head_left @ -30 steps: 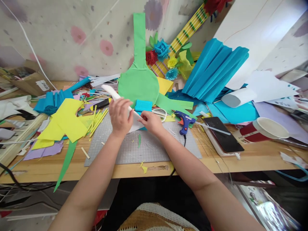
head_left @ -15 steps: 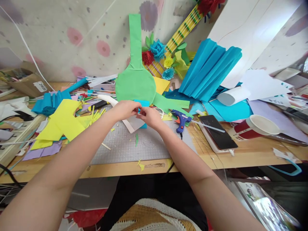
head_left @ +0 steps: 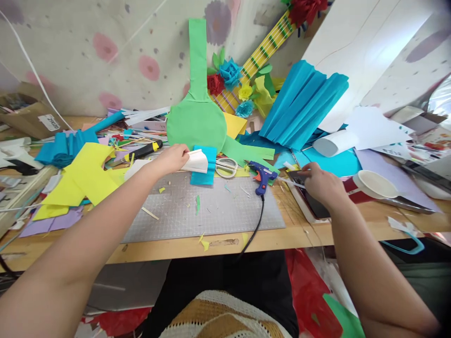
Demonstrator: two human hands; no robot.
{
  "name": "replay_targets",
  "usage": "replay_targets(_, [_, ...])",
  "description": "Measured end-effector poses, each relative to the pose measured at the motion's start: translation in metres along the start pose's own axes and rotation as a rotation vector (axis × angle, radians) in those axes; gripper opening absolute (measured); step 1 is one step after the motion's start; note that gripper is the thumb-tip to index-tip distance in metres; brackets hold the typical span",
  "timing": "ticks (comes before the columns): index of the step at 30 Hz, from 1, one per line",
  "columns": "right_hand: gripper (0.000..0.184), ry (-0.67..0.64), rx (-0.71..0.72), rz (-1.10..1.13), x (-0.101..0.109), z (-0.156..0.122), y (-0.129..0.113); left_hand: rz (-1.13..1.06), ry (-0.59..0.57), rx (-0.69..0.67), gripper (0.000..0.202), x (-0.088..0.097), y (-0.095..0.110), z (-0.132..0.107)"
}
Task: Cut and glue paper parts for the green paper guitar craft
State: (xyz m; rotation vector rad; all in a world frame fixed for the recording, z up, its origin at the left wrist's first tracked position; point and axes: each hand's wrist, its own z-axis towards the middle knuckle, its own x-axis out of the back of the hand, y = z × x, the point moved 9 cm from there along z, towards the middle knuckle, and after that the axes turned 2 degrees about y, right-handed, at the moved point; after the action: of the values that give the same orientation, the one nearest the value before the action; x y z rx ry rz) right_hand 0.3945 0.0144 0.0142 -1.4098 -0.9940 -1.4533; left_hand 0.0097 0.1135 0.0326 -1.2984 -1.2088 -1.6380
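My left hand (head_left: 173,158) grips a curved white piece of paper or card (head_left: 196,161), its free end over a blue paper piece (head_left: 203,178) on the grey cutting mat (head_left: 225,213). My right hand (head_left: 322,185) is over a dark phone (head_left: 319,211); its fingers are bent, and the hand hides whether they hold anything. A blue glue gun (head_left: 262,176) lies between my hands, and the pale stick behind it runs under my right hand. White-handled scissors (head_left: 226,167) rest beside the blue piece.
A green paper-covered round shape with a neck (head_left: 197,124) leans at the back. Left lie yellow paper (head_left: 88,173) and a utility knife (head_left: 144,150). Pleated blue paper (head_left: 299,105) stands right, and a paper cup (head_left: 373,185) near my right hand. The glue gun's cord (head_left: 259,230) crosses the mat.
My right hand has left the white piece and moved right to the phone. My left hand has shifted slightly left, keeping the white piece, so the blue piece and scissors show more.
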Motion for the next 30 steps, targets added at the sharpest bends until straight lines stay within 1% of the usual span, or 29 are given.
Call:
replay_targets(2, [0.042,-0.013,-0.020,-0.031,-0.004,-0.003,0.019,-0.061,-0.002,0.064,0.029,-0.003,-0.002,0.001])
replay_targets(4, [0.042,-0.024,-0.016,-0.037,-0.008,-0.005,0.026,-0.114,0.016,0.117,0.028,-0.002,-0.004,0.002])
replay_targets(7, [0.041,-0.013,0.004,-0.037,-0.011,-0.004,0.027,-0.189,0.037,0.161,0.025,0.001,-0.006,0.001])
replay_targets(10, [0.038,0.011,0.018,-0.032,-0.007,-0.002,0.021,-0.232,0.042,0.185,0.024,0.002,-0.011,-0.001])
replay_targets(13, [0.034,0.107,0.018,0.017,0.007,-0.005,0.006,-0.238,0.058,0.195,0.022,0.002,-0.014,-0.002])
replay_targets(14, [0.031,0.144,0.017,0.033,0.011,-0.008,-0.002,-0.238,0.062,0.190,0.022,0.003,-0.014,-0.002])
replay_targets(16, [0.025,0.155,0.029,0.038,0.012,-0.013,-0.024,-0.240,0.069,0.181,0.020,0.004,-0.012,-0.002])
replay_targets(18, [0.023,0.104,0.081,0.058,0.003,-0.019,-0.051,-0.246,0.077,0.185,0.020,0.006,-0.012,-0.003])
replay_targets(19, [0.027,0.073,0.104,0.063,-0.004,-0.022,-0.064,-0.252,0.080,0.190,0.019,0.007,-0.012,-0.003])
replay_targets(22, [0.047,0.031,0.136,-0.003,-0.022,-0.025,-0.091,-0.282,0.074,0.209,0.018,0.007,-0.016,-0.004])
replay_targets(24, [0.055,0.017,0.136,-0.043,-0.031,-0.024,-0.100,-0.328,0.075,0.208,0.017,0.005,-0.019,-0.005])
replay_targets(26, [0.058,0.011,0.108,-0.051,-0.036,-0.021,-0.102,-0.419,0.073,0.218,0.018,0.001,-0.020,-0.007])
replay_targets(28, [0.057,0.008,0.081,-0.038,-0.039,-0.016,-0.102,-0.587,0.045,0.264,0.017,-0.007,-0.020,-0.008])
replay_targets(30, [0.053,0.001,0.063,-0.006,-0.040,-0.013,-0.101,-0.829,-0.012,0.348,0.016,-0.018,-0.018,-0.010])
